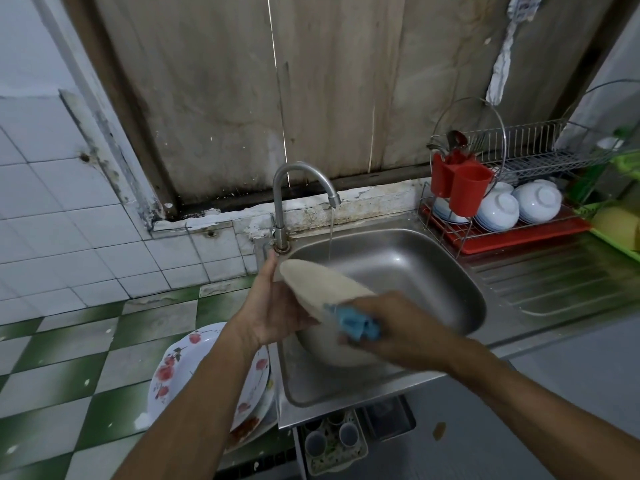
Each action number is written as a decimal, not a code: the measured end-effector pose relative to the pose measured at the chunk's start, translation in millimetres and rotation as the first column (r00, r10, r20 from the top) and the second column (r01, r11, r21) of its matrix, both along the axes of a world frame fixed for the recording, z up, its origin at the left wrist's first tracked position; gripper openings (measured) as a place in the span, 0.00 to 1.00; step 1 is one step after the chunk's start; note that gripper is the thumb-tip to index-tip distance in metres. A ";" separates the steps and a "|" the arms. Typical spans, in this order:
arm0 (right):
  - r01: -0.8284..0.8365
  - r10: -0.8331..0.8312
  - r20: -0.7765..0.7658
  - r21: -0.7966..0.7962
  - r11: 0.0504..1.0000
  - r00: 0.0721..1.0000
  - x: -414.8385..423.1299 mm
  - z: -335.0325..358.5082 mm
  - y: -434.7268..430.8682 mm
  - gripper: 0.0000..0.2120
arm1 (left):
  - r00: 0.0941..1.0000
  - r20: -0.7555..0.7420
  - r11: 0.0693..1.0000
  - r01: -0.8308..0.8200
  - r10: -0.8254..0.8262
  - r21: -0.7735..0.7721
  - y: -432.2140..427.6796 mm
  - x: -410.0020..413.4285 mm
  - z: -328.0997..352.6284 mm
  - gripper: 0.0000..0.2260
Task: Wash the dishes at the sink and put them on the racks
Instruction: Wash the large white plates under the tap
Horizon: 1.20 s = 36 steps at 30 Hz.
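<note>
Sink (pixel 398 271) of stainless steel sits at centre frame, with its ribbed drainboard (pixel 554 278) running to the right. The tap (pixel 298 188) stands at the basin's upper left corner, and a thin stream of water (pixel 330 233) falls from its spout into the basin, just behind the cream dish (pixel 322 282).

That dish is held tilted over the left part of the basin. The left hand (pixel 273 306) grasps its left edge. The right hand (pixel 398 327) clenches a blue cloth (pixel 353 323) and presses it against the dish's lower right, covering part of the rim.

Floral plates (pixel 180 368) lie stacked at lower left beside the sink, partly hidden by the left forearm.

At upper right stands a wire dish rack (pixel 519 161). A red cutlery holder (pixel 460 185) hangs on its left end with a spoon and forks in it. White bowls (pixel 498 209) sit upturned on the lower tier, over a red tray (pixel 519 237). A green tray (pixel 616 233) at the right edge is cut off by the frame. Below the sink, at bottom centre, a patterned tray (pixel 332 441) holds small cups.
</note>
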State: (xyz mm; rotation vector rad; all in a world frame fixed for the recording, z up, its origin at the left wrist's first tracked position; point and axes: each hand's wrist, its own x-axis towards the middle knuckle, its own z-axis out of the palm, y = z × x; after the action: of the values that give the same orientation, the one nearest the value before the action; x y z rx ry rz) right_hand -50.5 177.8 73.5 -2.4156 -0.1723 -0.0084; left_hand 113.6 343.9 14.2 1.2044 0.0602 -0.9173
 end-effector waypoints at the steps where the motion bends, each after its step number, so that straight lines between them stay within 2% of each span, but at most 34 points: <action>1: 0.073 -0.078 0.016 0.192 0.979 0.997 1.9 8.2 -5.3 0.17 | 0.999 0.038 0.999 -0.002 0.000 0.041 -4.4 -1.0 -1.7 0.46; 3: 0.195 -0.226 0.002 0.495 0.847 0.974 7.4 17.9 -23.5 0.17 | 0.993 0.101 0.989 -0.066 0.052 0.134 -13.6 -4.3 -6.5 0.45; 5: 0.321 -0.381 -0.082 0.715 0.621 0.921 19.6 10.7 -44.4 0.19 | 0.977 0.147 0.973 -0.174 0.152 0.150 -15.8 -8.8 -9.4 0.36; 6: 0.397 -0.485 -0.139 0.781 0.482 0.863 26.8 2.2 -52.9 0.19 | 0.963 0.175 0.962 -0.232 0.205 0.146 -16.7 -10.7 -10.6 0.31; 7: 0.487 -0.606 -0.182 0.784 0.386 0.774 34.8 -9.7 -59.1 0.17 | 0.942 0.200 0.945 -0.300 0.270 0.133 -18.2 -12.3 -12.0 0.27; 8: 0.588 -0.720 -0.185 0.725 0.359 0.669 41.1 -22.1 -62.0 0.15 | 0.917 0.216 0.922 -0.367 0.335 0.126 -21.2 -15.7 -9.8 0.24; 10: 0.758 -0.875 -0.045 0.523 0.390 0.482 43.4 -51.6 -55.6 0.15 | 0.871 0.229 0.872 -0.470 0.434 0.135 -30.4 -21.8 -3.6 0.20; 12: 0.791 -0.869 0.238 0.360 0.494 0.434 32.3 -75.2 -35.1 0.21 | 0.843 0.180 0.837 -0.532 0.508 0.130 -42.8 -28.6 2.9 0.18; 14: 0.692 -0.670 0.525 0.194 0.695 0.525 21.3 -91.3 -11.5 0.26 | 0.811 0.095 0.806 -0.584 0.577 0.093 -52.4 -37.5 10.1 0.16; 16: 0.531 -0.369 0.630 -0.082 0.843 0.683 19.1 -99.3 13.6 0.31 | 0.830 0.098 0.827 -0.557 0.549 0.079 -56.7 -43.8 8.6 0.18; 18: 0.409 -0.154 0.607 -0.308 0.859 0.780 24.1 -95.7 28.3 0.32 | 0.913 0.151 0.922 -0.386 0.379 0.020 -58.5 -52.1 1.0 0.24; 20: 0.357 -0.080 0.577 -0.385 0.851 0.813 39.0 -75.2 28.2 0.28 | 0.953 0.226 0.978 -0.210 0.202 0.009 -56.5 -55.9 2.7 0.21; 22: 0.356 -0.097 0.560 -0.375 0.856 0.823 54.5 -51.3 15.3 0.24 | 0.916 0.370 0.986 -0.165 0.152 0.002 -59.0 -53.8 7.8 0.17; 23: 0.363 -0.120 0.557 -0.350 0.864 0.822 61.1 -39.3 3.9 0.23 | 0.883 0.442 0.983 -0.182 0.160 0.008 -60.7 -53.3 11.4 0.18; 24: 0.384 -0.169 0.546 -0.306 0.871 0.820 65.4 -28.0 -8.1 0.22 | 0.855 0.496 0.979 -0.197 0.151 0.042 -60.8 -54.1 16.0 0.22; 26: 0.455 -0.346 0.420 -0.193 0.869 0.839 70.7 -14.6 -35.0 0.21 | 0.840 0.528 0.967 -0.225 0.128 0.123 -60.4 -56.1 24.3 0.24; 29: 0.609 -0.609 0.115 0.032 0.792 0.785 63.6 -22.1 -77.2 0.24 | 0.847 0.470 0.922 -0.354 0.246 0.156 -58.5 -51.2 23.4 0.23; 32: 0.730 -0.744 -0.021 0.211 0.650 0.668 38.9 -54.5 -79.9 0.23 | 0.847 0.283 0.854 -0.501 0.450 0.141 -63.8 -51.0 19.7 0.21; 34: 0.745 -0.780 0.111 0.241 0.622 0.615 20.9 -82.2 -64.3 0.25 | 0.823 0.125 0.813 -0.568 0.555 0.132 -73.1 -55.1 14.3 0.19; 36: 0.683 -0.689 0.343 0.161 0.713 0.638 5.2 -100.0 -43.5 0.27 | 0.776 0.000 0.770 -0.626 0.631 0.122 -84.5 -56.5 6.6 0.16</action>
State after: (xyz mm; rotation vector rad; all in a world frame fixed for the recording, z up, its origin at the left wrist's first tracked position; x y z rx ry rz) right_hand -45.3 134.3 -26.5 -2.2869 0.5952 -0.8370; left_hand 57.0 259.4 20.8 1.1580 0.5317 -0.3402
